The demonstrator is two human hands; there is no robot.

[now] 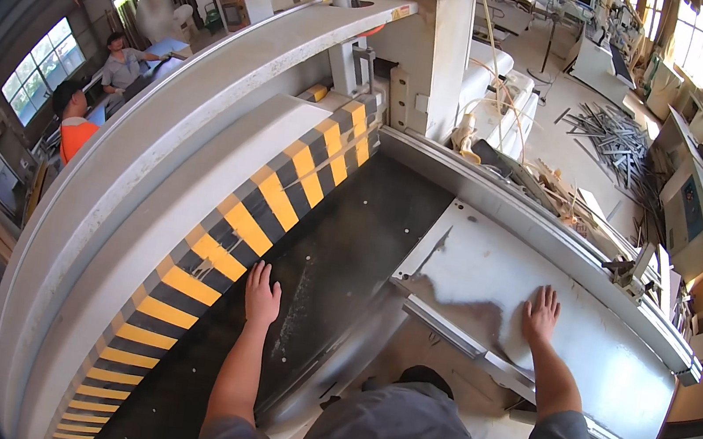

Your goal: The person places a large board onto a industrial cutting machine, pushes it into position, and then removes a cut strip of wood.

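My left hand [262, 293] is over the dark machine bed [370, 213], with its fingers stretched forward. Just left of it runs the machine's long beam, its lower side wrapped in yellow-and-black striped tape [246, 222]. Whether the fingertips touch the tape or only the bed I cannot tell. My right hand [542, 314] lies flat on the pale metal side table [602, 341], fingers spread a little. Scuffed, bare-looking patches mark that table's surface. Nothing shows in either hand.
A raised metal fence [512, 212] runs along the far edge of bed and table. Wood offcuts [542, 184] lie beyond it, and a heap of dark strips [613, 152] covers part of the floor. Two people stand at the left, one in an orange top [76, 137].
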